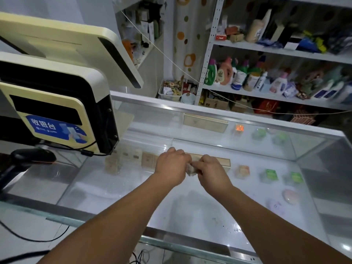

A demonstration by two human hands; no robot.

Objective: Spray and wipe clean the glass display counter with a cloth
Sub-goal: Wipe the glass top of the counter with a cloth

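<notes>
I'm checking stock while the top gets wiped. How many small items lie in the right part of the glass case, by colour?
Counting the real items on the case floor, not their mirrored copies behind:
Green packets: 2
Orange-pink packet: 1
Pink oval item: 1
Pale purple item: 1
Total: 5
</notes>
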